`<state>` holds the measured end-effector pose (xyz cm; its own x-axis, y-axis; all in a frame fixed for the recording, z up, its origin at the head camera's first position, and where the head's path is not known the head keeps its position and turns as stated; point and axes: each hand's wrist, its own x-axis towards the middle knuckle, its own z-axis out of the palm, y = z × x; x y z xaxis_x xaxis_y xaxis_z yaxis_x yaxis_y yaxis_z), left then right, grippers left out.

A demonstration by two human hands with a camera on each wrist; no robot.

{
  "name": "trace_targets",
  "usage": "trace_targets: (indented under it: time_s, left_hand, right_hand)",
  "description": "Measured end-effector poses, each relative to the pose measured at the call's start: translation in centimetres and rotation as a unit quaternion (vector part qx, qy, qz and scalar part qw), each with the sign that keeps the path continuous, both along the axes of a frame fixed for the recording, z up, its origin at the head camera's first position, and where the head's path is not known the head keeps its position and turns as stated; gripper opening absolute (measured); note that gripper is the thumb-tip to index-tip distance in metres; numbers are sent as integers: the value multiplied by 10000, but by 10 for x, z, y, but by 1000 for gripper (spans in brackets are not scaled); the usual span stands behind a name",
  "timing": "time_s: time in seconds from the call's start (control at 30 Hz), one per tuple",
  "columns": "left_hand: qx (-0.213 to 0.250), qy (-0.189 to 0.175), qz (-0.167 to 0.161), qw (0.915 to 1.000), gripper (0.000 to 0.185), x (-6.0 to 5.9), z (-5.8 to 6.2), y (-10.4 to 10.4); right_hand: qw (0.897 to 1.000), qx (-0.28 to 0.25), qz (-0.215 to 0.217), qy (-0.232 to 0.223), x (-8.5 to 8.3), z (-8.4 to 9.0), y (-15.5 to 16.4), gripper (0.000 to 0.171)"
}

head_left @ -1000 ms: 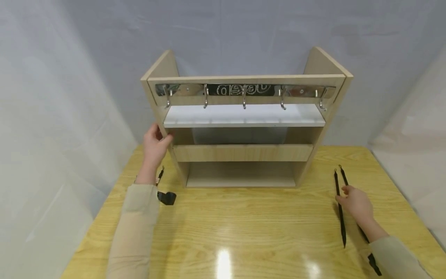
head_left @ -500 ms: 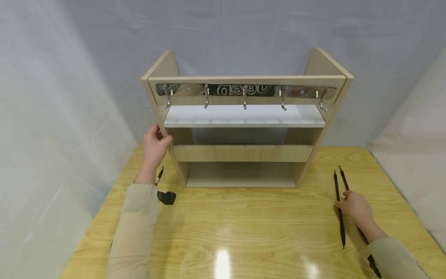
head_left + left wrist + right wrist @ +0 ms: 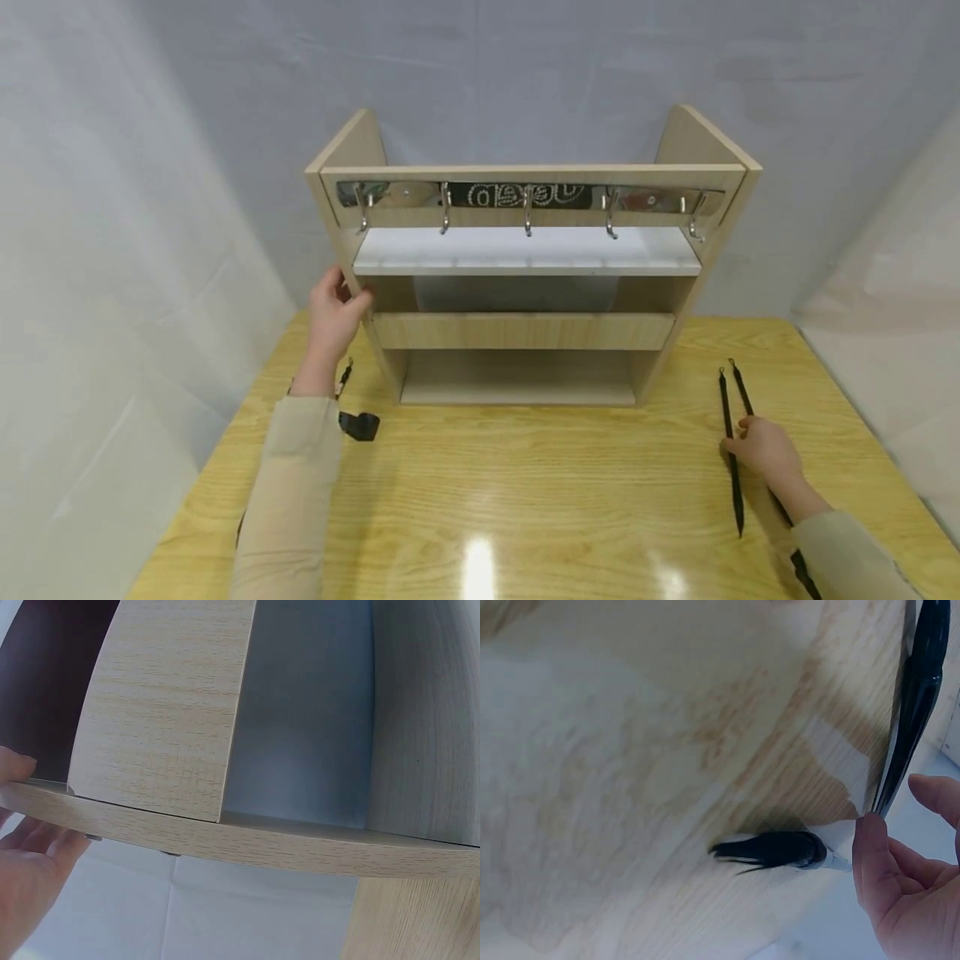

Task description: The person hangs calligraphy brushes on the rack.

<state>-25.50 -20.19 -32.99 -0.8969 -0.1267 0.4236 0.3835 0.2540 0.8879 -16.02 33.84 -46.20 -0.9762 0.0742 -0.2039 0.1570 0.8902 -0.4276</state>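
Note:
My left hand [image 3: 333, 312] holds the left side panel of a light wooden shelf rack [image 3: 525, 330]. In the left wrist view the thumb lies on one side of the panel and the fingers on the other. My right hand [image 3: 768, 454] is over two thin black ink brushes with hanging loops, lying side by side. Its fingertips are at the handle of the left brush [image 3: 737, 492]; thumb and forefinger look apart in the right wrist view. The other brush [image 3: 741, 387] runs partly beneath the hand and sleeve. Dark bristles [image 3: 769, 849] show near the fingers.
A metal strip with several hooks [image 3: 527, 218] crosses the rack's top front. Beside the left forearm lie a black curved piece [image 3: 362, 427] and a thin looped black end [image 3: 346, 375], partly covered. All stand on a yellow wood-grain table [image 3: 525, 492], with pale sheets around.
My right hand has slid slightly toward me along the left brush, which stays in place. My left hand keeps its hold on the rack.

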Motion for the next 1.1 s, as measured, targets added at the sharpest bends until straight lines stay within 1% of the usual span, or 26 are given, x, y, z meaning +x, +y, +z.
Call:
trace_targets:
  time_s: [0.13, 0.27, 0.63, 0.87, 1.1]
  left_hand:
    - [-23, -1, 39, 10000, 42, -7, -8, -4]
    - [-48, 31, 65, 10000, 42, -8, -10, -4]
    - [-178, -65, 110, 9998, 42, -6, -8, -3]
    - [-41, -83, 88, 9999, 42, -5, -8, -3]
    - [26, -15, 22, 10000, 43, -6, -8, -3]
  right_hand:
    - [10000, -9, 13, 33, 1, -2, 0, 56]
    - [10000, 25, 22, 26, 0, -4, 1, 55]
    - [10000, 46, 63, 1, -1, -12, 4, 50]
    - [9998, -68, 86, 140, -2, -16, 3, 48]
    - [9995, -174, 101, 246, -5, -17, 3, 45]
